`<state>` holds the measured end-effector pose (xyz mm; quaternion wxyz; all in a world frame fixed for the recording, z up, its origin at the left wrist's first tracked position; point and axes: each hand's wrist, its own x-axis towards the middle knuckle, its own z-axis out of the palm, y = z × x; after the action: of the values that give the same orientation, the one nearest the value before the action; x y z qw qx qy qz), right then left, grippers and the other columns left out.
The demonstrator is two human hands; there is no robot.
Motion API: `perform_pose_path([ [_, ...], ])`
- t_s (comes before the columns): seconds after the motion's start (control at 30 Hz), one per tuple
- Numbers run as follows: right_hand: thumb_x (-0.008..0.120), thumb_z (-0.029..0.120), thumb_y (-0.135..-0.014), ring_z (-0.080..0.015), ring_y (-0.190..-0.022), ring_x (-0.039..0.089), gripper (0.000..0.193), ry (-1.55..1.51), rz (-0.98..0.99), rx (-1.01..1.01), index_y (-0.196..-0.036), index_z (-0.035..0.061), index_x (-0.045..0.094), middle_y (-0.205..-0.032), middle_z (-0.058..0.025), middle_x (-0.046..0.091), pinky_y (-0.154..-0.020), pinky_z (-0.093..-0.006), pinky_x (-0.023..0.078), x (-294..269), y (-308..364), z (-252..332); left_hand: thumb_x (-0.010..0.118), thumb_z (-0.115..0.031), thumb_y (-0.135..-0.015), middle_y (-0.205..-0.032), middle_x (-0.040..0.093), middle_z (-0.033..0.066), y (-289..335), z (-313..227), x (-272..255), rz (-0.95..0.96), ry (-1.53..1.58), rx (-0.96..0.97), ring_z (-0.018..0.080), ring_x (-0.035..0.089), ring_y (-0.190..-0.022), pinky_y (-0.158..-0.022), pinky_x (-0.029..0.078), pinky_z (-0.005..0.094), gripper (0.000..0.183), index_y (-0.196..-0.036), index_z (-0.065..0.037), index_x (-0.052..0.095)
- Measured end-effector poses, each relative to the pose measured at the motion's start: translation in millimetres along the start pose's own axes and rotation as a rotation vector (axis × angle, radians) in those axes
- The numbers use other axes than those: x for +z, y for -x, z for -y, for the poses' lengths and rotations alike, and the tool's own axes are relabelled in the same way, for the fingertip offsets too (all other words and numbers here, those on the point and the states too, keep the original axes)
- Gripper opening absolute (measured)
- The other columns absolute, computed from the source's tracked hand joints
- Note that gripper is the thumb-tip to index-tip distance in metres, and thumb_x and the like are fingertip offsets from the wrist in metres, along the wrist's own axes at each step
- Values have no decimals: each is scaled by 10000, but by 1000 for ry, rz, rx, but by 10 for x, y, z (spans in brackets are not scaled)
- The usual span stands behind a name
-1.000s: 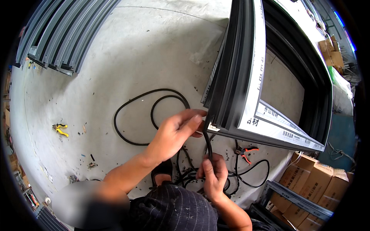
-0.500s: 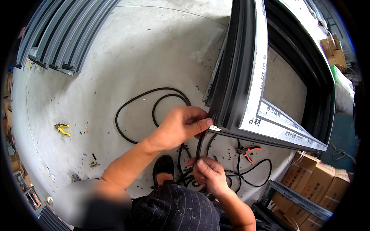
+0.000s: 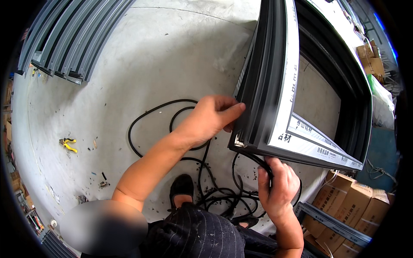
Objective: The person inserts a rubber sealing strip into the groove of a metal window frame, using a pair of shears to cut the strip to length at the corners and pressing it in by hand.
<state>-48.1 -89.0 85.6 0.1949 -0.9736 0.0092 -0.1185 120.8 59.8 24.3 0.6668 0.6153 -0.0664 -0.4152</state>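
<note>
A black aluminium window frame point(image 3: 254, 124) with printed white protective film stands tilted at the right. My left hand point(image 3: 215, 115) is closed on its left edge, a little above the near corner, thumb on the profile; its other fingertips are partly hidden. Below the frame's near bottom edge, my right hand point(image 3: 280, 182) is closed around a black rubber seal strip point(image 3: 254, 158). That strip runs up to the frame's corner. More of the black strip point(image 3: 148, 117) lies in loops on the floor beneath my hands.
Yellow-handled pliers point(image 3: 68, 145) lie on the floor at the left. Long grey metal profiles point(image 3: 73, 38) are stacked at the upper left. Cardboard boxes point(image 3: 344, 202) and a grey frame piece point(image 3: 335, 223) stand at the lower right. Black scraps dot the floor point(image 3: 107, 129).
My left hand has moved up along the frame's edge from the corner. My right hand has moved right and up with the strip, under the frame. The red-handled pliers are now hidden.
</note>
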Motion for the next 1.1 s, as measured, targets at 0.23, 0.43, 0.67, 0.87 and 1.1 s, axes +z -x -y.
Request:
perform_pose_path([
  [0.23,721,30,-711,-252,-729,609,281,124,10,-68,-989,41,685,-895,-79,610,-609,-340,504,-7,-14,-123,591,-298,-954,-730,609,18,28,70,31,2,51,-4,86,567,-698,-626,457,240,321,-865,6,637],
  [0.43,739,19,-693,-255,-772,613,298,222,73,-83,-987,51,708,-934,-86,621,-633,-343,508,46,49,-181,610,-307,-947,-789,642,43,438,163,31,183,66,-131,104,590,-714,-664,488,243,327,-956,20,626],
  [0.67,752,57,-690,-231,-761,612,297,284,56,-110,-984,77,715,-931,-62,622,-607,-334,514,76,53,-183,606,-250,-954,-778,630,29,522,323,146,168,161,-109,84,581,-696,-617,465,221,274,-981,23,614],
  [0.87,735,132,-689,-173,-758,610,270,367,2,-203,-958,111,727,-956,-20,615,-539,-273,485,123,57,-258,604,-279,-956,-740,618,22,572,453,271,67,251,-59,87,578,-676,-580,448,227,295,-983,14,615],
  [1.1,707,146,-717,-178,-764,607,256,389,8,-210,-968,98,721,-950,-18,618,-593,-283,489,117,50,-257,596,-309,-957,-744,631,27,568,520,438,22,352,-101,84,586,-672,-569,432,223,307,-931,-6,634],
])
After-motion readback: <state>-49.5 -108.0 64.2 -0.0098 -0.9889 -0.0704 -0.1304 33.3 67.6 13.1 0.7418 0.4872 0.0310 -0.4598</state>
